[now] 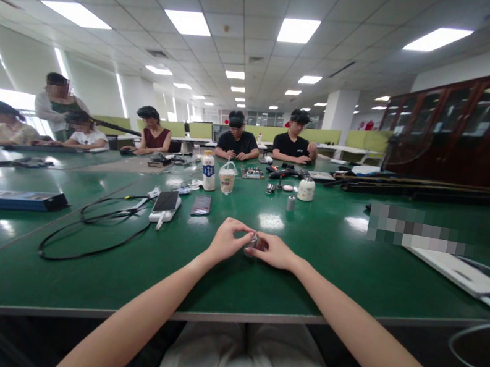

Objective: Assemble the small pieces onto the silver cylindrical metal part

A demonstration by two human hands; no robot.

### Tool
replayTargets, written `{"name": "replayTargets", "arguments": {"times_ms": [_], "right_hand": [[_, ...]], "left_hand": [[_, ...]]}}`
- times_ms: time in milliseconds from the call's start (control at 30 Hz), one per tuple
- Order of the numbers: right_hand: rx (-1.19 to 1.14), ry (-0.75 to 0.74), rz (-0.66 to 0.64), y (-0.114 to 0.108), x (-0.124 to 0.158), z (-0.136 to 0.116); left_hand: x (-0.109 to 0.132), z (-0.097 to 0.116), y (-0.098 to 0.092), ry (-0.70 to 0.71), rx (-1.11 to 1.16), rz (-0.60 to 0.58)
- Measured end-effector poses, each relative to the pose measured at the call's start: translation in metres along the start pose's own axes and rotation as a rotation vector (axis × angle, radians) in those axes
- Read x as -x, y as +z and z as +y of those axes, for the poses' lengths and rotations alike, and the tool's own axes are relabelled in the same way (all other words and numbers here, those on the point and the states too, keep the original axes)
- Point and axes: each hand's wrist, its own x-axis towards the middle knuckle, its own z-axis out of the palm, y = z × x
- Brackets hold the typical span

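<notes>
Both hands meet over the green table (151,293), closed around a small metallic cylindrical part (253,244). My left hand (228,240) grips it from the left, thumb and fingertips against its upper side. From the right, my right hand (275,251) has its fingers curled on the same part. The fingers cover much of it, so its details are hidden. Beyond the hands a similar grey metal cylinder (290,203) stands upright. Small dark metal pieces (271,188) and a round white-and-pink lid (288,188) lie behind that cylinder.
Ahead stand a blue-and-white bottle (208,171), a drink cup (227,178) and a white jar (306,189). Left are a phone (201,205), a power bank (166,206) and looped black cable (87,254). A white device (460,270) with a cable lies right. Several people sit around.
</notes>
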Motion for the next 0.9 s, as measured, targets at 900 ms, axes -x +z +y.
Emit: {"name": "replayTargets", "arguments": {"times_ms": [900], "right_hand": [[0.004,-0.038,0.002,0.0003,-0.0002,0.0029]], "left_hand": [[0.0046,0.002,0.0008,0.001,0.249,-0.005]]}}
